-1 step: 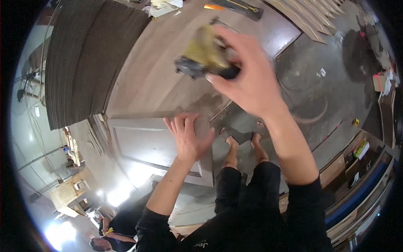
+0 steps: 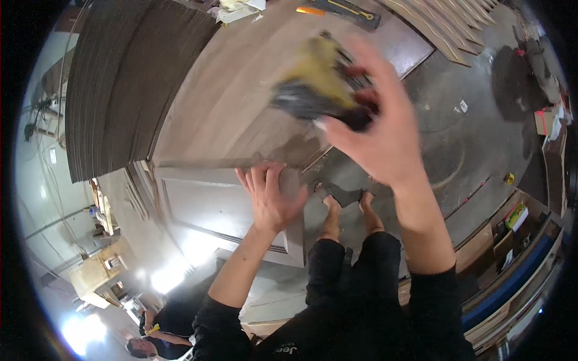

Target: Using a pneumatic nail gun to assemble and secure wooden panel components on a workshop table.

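Observation:
My right hand [image 2: 391,138] is closed round a yellow-and-black hand tool [image 2: 319,78], raised above the brown wooden tabletop. Motion smears the tool, so its exact kind is unclear. Lower and to the left, my left hand [image 2: 269,198] hooks its bent fingers over the top edge of a grey-brown framed door panel [image 2: 208,195]. This panel has a recessed middle and stands tilted against the near side of the tabletop [image 2: 223,114].
A tall stack of dark thin boards [image 2: 129,84] stands at left. Wavy-edged wood strips [image 2: 436,27] lie at the far right. Crumpled white paper [image 2: 238,9] and a black tray [image 2: 349,12] rest at the back. Another person [image 2: 165,328] is at lower left; a wooden bin [image 2: 512,240] at right.
My right hand has moved to the right with the yellow-and-black tool, which has also turned a little. My left hand stays on the panel's edge.

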Tool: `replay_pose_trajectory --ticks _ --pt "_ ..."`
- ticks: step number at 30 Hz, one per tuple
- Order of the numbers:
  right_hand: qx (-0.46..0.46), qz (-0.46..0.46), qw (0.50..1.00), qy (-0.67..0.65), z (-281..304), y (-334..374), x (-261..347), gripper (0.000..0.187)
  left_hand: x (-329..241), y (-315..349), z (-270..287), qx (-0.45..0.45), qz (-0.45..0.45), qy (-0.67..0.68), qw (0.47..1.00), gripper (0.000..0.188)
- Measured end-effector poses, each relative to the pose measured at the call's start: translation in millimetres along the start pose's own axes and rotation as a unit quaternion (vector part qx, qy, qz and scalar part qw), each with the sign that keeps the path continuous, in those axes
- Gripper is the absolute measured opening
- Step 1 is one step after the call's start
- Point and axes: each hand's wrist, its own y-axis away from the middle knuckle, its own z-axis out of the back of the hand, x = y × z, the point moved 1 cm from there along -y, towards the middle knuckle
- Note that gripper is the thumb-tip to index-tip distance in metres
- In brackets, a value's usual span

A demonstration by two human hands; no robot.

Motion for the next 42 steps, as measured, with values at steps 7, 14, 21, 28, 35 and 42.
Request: replay_pose_trajectory --ticks 7,14,21,28,35,42 --pt "-0.02 -0.343 0.886 -0.311 74.1 104.9 -8.0 0.088 -6.7 -3.5 -6.9 -0.003 -0.021 0.021 1.0 0.063" --pt "-0.096 -0.342 0.712 -0.606 28.5 173.2 -66.8 0.104 -10.7 -9.4 -3.8 0.017 -0.026 0.009 0.999 0.058" --pt "-0.001 -0.367 0.678 -0.637 -1.6 201.6 -89.6 0.108 -8.7 -9.6 -3.6 0.032 -0.028 -0.013 0.999 0.056" --pt "0.092 -0.349 0.722 -0.591 -15.3 187.7 -82.7 0.089 -9.0 -10.3 -3.3 0.031 -0.036 -0.013 0.999 0.055" --pt "0.053 -0.34 0.725 -0.597 -25.5 195.8 -89.2 0.103 -9.3 -10.1 -1.6 0.033 -0.032 -0.013 0.999 0.054" --pt "0.048 -0.346 0.715 -0.606 -27.7 197.7 -90.8 0.104 -8.9 -10.4 -2.9 0.031 -0.037 -0.009 0.999 0.055"
